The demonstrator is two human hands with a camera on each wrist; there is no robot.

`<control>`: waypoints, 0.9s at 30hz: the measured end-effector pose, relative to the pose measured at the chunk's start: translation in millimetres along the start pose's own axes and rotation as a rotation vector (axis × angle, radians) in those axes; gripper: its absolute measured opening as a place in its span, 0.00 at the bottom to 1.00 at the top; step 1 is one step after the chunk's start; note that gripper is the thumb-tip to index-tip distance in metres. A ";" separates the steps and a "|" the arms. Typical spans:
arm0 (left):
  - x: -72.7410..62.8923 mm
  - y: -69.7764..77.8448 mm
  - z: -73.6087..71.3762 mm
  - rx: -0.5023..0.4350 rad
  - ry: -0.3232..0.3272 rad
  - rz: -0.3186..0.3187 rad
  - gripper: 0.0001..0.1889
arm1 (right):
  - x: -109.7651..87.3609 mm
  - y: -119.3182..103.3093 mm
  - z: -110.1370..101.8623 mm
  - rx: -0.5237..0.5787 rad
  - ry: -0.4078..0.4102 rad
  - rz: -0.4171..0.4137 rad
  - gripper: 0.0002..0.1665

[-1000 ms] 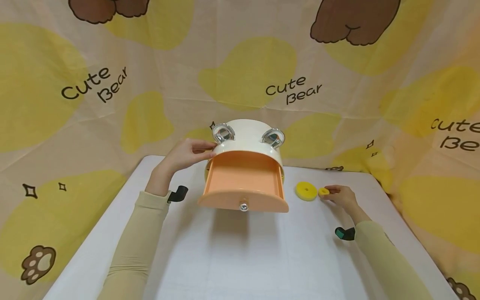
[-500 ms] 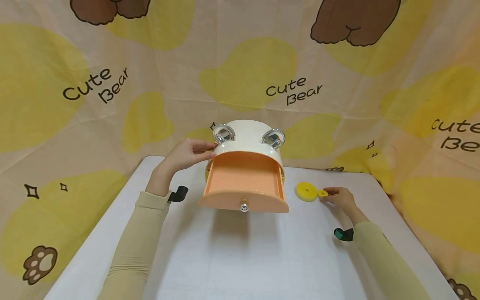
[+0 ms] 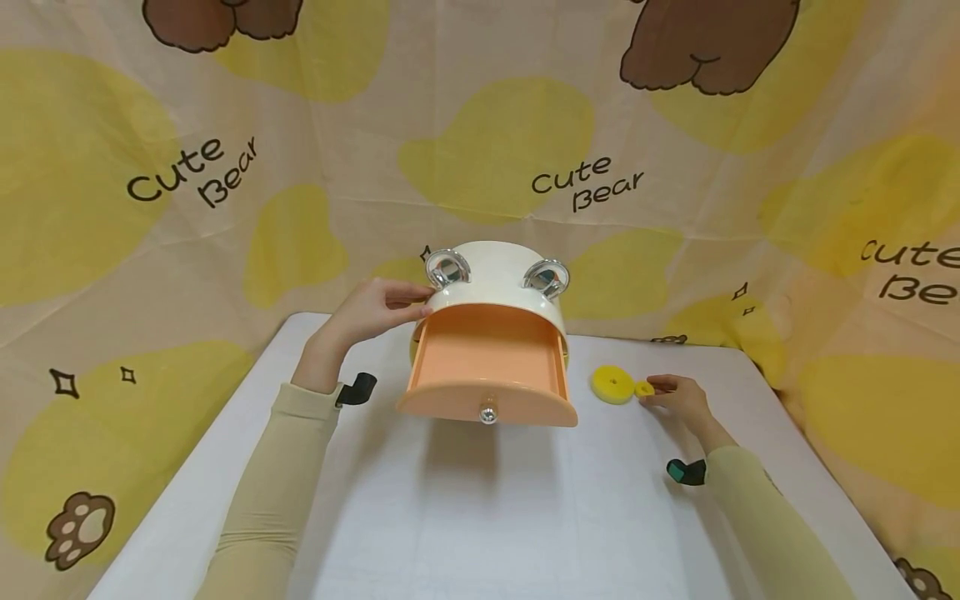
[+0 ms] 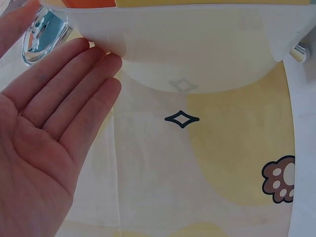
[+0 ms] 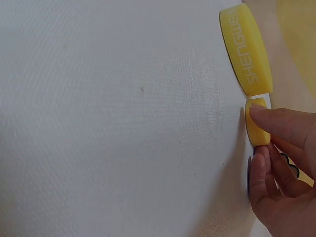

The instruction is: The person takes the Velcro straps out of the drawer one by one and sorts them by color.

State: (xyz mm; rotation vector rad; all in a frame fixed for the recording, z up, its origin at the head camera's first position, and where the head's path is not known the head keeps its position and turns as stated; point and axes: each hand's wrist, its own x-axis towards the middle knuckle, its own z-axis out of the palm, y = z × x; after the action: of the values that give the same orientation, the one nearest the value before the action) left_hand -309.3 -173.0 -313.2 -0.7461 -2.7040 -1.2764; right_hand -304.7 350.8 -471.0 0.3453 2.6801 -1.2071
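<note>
A cream, rounded storage box (image 3: 498, 271) with two silver-rimmed eye-like mirrors stands mid-table, its orange drawer (image 3: 487, 354) pulled out by a silver knob's front. My left hand (image 3: 375, 308) touches the box's left side; in the left wrist view its fingers (image 4: 74, 103) lie straight, tips at the white wall. To the right, my right hand (image 3: 681, 398) pinches a small yellow disc (image 3: 644, 389) with a hole in it. Right beside this disc lies a larger yellow disc (image 3: 612, 384). Printed letters run along the larger disc (image 5: 245, 49) in the right wrist view.
Everything stands on a white-covered table (image 3: 495, 533). A patterned cloth (image 3: 487, 142) with bear prints hangs behind and along the sides. Each wrist wears a black camera mount, such as the left mount (image 3: 357, 389).
My right hand has shifted slightly left and nearer with the small yellow disc, which now sits against the larger one in the head view. The left hand, box and drawer keep their places.
</note>
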 end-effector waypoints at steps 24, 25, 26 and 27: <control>-3.6 11.0 -1.8 0.000 -0.036 0.014 0.23 | -55.6 -19.1 -25.5 -0.035 0.090 -0.151 0.41; -4.9 15.0 -2.2 -0.001 -0.038 0.009 0.22 | -59.0 -20.8 -26.7 -0.042 0.091 -0.163 0.41; -6.2 19.0 -2.7 -0.002 -0.040 0.007 0.22 | -62.5 -22.6 -27.7 -0.046 0.090 -0.173 0.41; -7.2 22.4 -3.0 -0.003 -0.042 0.005 0.22 | -65.7 -24.0 -28.8 -0.049 0.090 -0.180 0.42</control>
State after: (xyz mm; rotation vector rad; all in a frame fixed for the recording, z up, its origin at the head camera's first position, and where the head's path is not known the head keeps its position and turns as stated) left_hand -293.3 -166.0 -297.1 -0.7890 -2.7317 -1.2790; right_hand -250.6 348.2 -418.2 0.1571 2.8653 -1.1964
